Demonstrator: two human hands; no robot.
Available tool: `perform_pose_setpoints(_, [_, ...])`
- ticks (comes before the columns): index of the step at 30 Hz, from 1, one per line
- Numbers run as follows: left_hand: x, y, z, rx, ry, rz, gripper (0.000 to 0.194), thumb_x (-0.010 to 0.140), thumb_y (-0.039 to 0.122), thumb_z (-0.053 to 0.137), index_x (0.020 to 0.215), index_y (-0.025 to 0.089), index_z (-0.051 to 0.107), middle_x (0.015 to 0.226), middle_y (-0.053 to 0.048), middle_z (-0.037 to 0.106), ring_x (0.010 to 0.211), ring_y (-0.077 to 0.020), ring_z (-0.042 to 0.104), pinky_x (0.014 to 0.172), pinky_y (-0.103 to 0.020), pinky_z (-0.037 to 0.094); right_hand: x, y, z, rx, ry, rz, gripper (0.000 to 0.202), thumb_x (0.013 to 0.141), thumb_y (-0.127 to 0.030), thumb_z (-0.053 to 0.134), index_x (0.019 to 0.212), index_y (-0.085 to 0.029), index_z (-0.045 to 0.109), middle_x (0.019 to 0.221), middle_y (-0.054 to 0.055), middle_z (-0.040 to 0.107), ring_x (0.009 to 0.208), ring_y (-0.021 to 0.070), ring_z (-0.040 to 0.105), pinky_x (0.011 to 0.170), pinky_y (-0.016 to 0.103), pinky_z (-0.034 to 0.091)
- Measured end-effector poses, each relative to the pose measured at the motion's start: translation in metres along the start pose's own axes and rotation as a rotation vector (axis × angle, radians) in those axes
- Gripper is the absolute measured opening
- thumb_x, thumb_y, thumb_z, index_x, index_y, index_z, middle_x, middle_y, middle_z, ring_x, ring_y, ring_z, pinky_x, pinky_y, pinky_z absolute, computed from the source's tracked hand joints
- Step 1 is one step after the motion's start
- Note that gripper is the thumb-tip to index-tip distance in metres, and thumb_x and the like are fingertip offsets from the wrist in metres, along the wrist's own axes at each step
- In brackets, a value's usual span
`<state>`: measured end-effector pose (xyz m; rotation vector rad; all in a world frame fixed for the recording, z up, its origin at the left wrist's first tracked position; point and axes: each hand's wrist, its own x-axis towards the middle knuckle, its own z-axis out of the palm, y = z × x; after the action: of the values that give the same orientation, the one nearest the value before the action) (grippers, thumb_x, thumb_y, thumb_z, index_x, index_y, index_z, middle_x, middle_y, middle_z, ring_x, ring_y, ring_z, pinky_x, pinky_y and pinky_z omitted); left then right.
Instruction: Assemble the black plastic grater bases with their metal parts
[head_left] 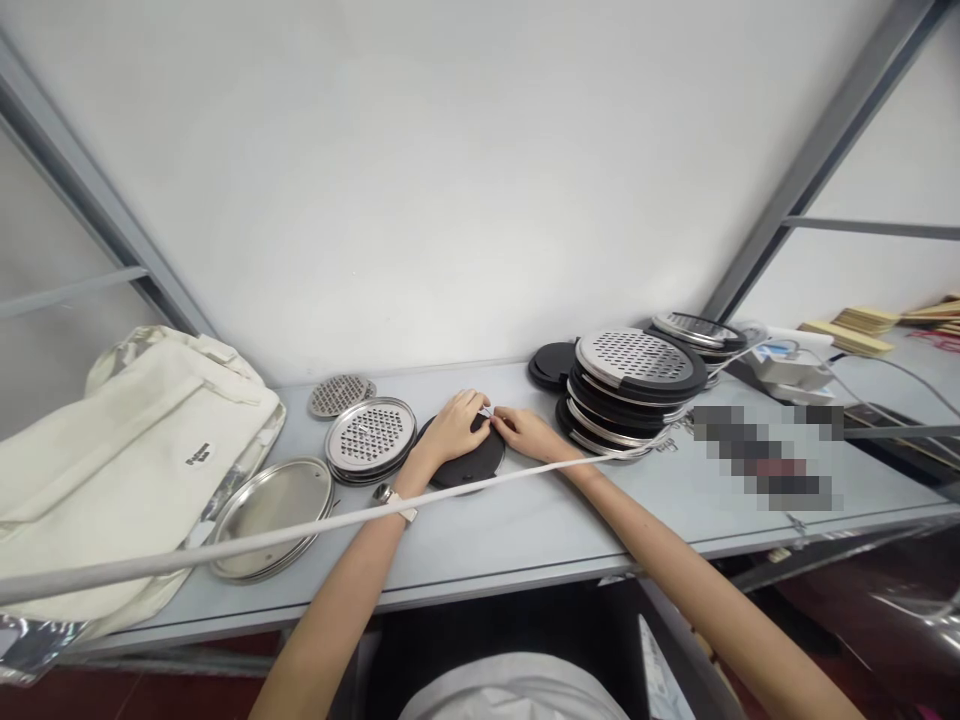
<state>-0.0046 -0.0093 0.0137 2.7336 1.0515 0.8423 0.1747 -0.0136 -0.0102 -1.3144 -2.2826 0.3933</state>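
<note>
A round black disc [472, 462] lies on the grey table in front of me, partly hidden by my left hand. My left hand [454, 428] rests over the disc's upper left part, its fingers curled and bent toward the right hand. At the disc's upper right edge, my right hand [523, 432] is closed in a pinch. Between the fingertips of both hands a small thin piece [487, 411] shows, too small to name. Just left of the disc sits a stack of round perforated metal plates [371, 436] with dark rims.
Plain metal discs [277, 505] and cream cloth bags [127, 450] lie left, with small mesh discs [337, 395] behind. At right stands a tall stack of black-rimmed perforated plates [637, 360]. A white cord [360, 515] crosses the view before my forearms. The table [517, 550] meets a wall.
</note>
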Motion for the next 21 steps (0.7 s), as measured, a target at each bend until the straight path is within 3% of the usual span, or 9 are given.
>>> perform_pose_setpoints(11, [0.0013,-0.0016,0.001,0.01,-0.042,0.034,0.015,0.083,0.015,0.046,0.096,0.018,0.052,0.097,-0.006,0.056,0.095,-0.0202,0.052,0.089,-0.036,0.044,-0.0008,-0.0005,-0.0002,0.006,-0.008,-0.011,0.03,0.095,-0.03,0.034,0.09,-0.016,0.06,0.073,0.005,0.065,0.063,0.0138,0.054,0.06,0.022,0.031])
perform_pose_setpoints(16, [0.0008,-0.0004,0.0012,0.034,-0.028,-0.006,0.024,0.077,0.013,0.048,0.101,0.019,0.051,0.101,-0.007,0.057,0.098,-0.0223,0.051,0.091,-0.039,0.041,-0.001,-0.0017,-0.0008,-0.034,-0.012,0.007,0.032,0.095,-0.033,0.034,0.088,-0.017,0.06,0.07,0.005,0.064,0.059,0.0138,0.052,0.057,0.023,0.028])
perform_pose_setpoints(21, [0.0006,-0.0008,0.001,0.05,-0.033,-0.03,0.022,0.077,0.015,0.05,0.098,0.02,0.052,0.099,-0.006,0.058,0.098,-0.0233,0.052,0.092,-0.04,0.04,-0.0004,-0.0028,-0.0011,-0.06,-0.026,0.022,0.032,0.096,-0.032,0.033,0.088,-0.016,0.06,0.072,0.005,0.065,0.061,0.0139,0.053,0.058,0.023,0.028])
